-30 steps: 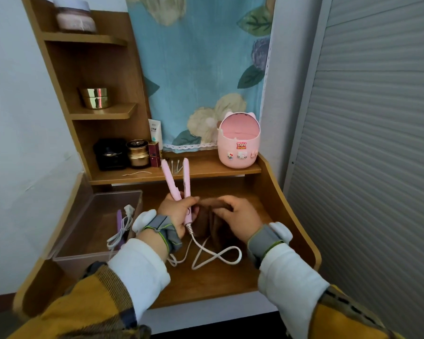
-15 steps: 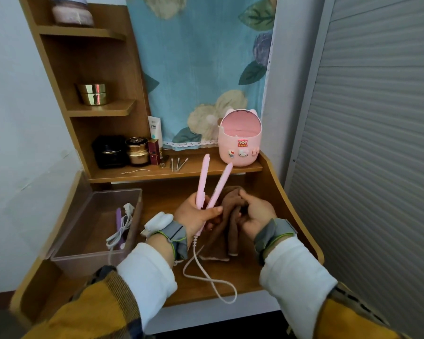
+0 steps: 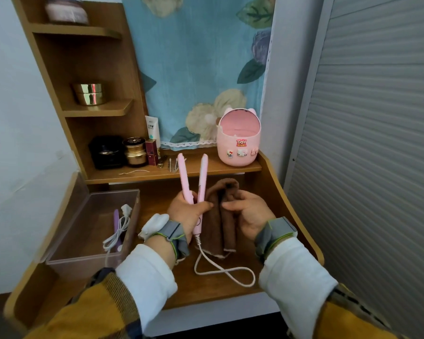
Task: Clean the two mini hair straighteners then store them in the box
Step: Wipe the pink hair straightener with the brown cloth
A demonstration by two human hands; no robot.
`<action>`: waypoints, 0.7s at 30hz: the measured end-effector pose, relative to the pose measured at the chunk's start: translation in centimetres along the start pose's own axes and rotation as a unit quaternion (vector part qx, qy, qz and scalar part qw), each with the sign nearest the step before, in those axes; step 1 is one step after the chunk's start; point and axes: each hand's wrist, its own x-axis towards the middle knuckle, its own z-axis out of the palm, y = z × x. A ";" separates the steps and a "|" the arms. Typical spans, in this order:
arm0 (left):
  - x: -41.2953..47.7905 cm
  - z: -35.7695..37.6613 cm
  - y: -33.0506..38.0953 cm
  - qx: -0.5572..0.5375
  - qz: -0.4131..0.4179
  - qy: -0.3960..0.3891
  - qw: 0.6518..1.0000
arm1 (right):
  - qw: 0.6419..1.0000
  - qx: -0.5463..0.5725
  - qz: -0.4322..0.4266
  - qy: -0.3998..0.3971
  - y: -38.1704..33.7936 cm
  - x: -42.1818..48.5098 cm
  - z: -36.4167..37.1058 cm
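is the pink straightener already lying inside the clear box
No, the pink straightener is held upright in the left hand over the desk, while the clear box holds only a purple straightener with its cord.

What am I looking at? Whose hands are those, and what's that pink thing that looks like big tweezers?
The camera sits on a person's head, looking down at their own hands over a wooden desk. The left hand holds a pink mini hair straightener, its two arms spread open, pointing up. The right hand holds a brown cloth for wiping it. Its white cord loops on the desk. A purple straightener lies in the clear box at left.
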 end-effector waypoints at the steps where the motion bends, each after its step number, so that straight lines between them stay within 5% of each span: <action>1: 0.2 -0.1 0.1 -0.009 -0.005 0.003 1.000 | 1.000 -0.019 -0.010 0.022 -0.1 0.3 -0.3; 7: -0.5 0.4 -0.5 -0.050 -0.059 -0.128 0.989 | 0.999 0.013 0.033 -0.003 1.1 0.4 0.3; 9: -0.8 0.6 -0.7 -0.037 -0.068 -0.120 0.990 | 0.998 0.007 0.007 0.059 1.7 1.1 0.1; 11: -0.4 0.2 -0.6 0.054 -0.033 -0.099 0.993 | 0.991 0.065 -0.021 0.116 1.4 1.7 -0.8; 14: 0.1 -0.3 -0.9 0.218 0.028 -0.098 0.971 | 0.987 0.136 -0.055 0.068 0.9 1.5 -1.4; 17: -0.3 0.1 -1.6 0.291 0.065 -0.110 0.948 | 0.992 0.071 -0.100 0.034 1.7 1.6 0.0; 21: -1.1 0.7 -1.5 0.376 0.131 -0.096 0.912 | 0.984 -0.029 -0.134 0.111 1.4 2.5 0.7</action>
